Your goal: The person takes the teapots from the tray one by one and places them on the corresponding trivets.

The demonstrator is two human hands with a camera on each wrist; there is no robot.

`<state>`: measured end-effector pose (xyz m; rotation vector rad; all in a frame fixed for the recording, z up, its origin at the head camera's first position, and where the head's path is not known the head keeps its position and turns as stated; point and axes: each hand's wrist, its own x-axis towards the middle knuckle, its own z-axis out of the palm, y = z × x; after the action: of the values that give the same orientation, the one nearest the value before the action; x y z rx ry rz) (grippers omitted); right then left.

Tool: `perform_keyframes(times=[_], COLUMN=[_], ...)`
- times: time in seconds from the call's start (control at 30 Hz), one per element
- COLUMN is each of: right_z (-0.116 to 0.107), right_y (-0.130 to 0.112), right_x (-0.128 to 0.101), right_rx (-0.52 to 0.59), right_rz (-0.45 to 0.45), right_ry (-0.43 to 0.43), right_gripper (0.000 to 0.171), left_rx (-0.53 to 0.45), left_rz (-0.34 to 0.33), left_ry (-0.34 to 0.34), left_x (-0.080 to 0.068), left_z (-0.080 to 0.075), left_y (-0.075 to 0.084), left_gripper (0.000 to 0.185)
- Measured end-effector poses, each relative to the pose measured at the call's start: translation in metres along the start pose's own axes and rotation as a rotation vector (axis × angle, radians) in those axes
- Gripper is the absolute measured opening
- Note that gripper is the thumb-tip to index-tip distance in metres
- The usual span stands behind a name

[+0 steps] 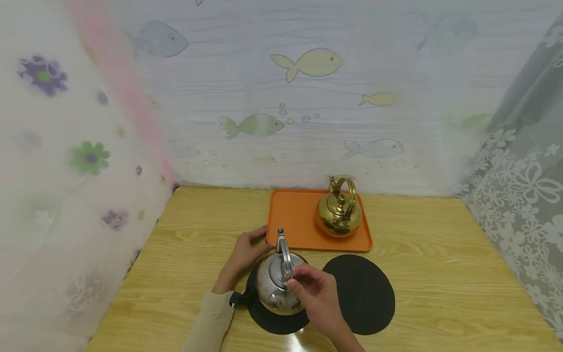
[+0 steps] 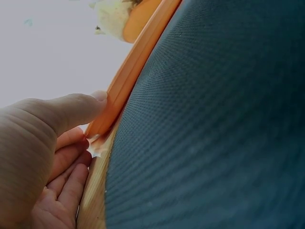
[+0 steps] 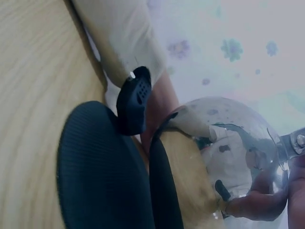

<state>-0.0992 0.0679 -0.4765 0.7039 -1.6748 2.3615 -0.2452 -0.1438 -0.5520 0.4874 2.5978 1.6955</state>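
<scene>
A silver kettle (image 1: 278, 282) with a raised arched handle stands over the left black round mat (image 1: 281, 326). My right hand (image 1: 317, 296) holds the lower right part of that handle between thumb and fingers. In the right wrist view, the kettle's shiny side (image 3: 214, 157) shows reflections, and a bit of the right hand (image 3: 298, 191) appears at the edge. Behind the kettle, my left hand (image 1: 246, 252) pinches the near left corner of an orange tray (image 1: 290, 220). The left wrist view has the thumb on the tray's rim (image 2: 126, 76), with the other fingers curled below.
A gold kettle (image 1: 339, 215) stands on the right part of the tray. To the right of the silver kettle lies a second black round mat (image 1: 360, 293). A small black device (image 1: 238, 298) is at the left wrist. Patterned curtains enclose the wooden table (image 1: 176, 274).
</scene>
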Motion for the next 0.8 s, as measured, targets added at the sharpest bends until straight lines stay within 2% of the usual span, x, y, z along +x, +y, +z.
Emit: perform_keyframes(times=[0.37, 0.57, 0.8], right_z=[0.005, 0.007, 0.009], right_y=[0.011, 0.015, 0.016], right_x=[-0.013, -0.015, -0.017], right_rx=[0.010, 0.016, 0.036], right_rz=[-0.071, -0.084, -0.108], right_ry=[0.006, -0.004, -0.006], right_gripper=[0.014, 0.015, 0.015], left_rx=[-0.024, -0.006, -0.002], left_rz=[-0.010, 0.021, -0.001], left_ry=[0.006, 0.003, -0.006], left_x=[0.001, 0.000, 0.000], left_z=[0.000, -0.001, -0.001], left_y=[0.001, 0.000, 0.000], left_gripper=[0.058, 0.057, 0.056])
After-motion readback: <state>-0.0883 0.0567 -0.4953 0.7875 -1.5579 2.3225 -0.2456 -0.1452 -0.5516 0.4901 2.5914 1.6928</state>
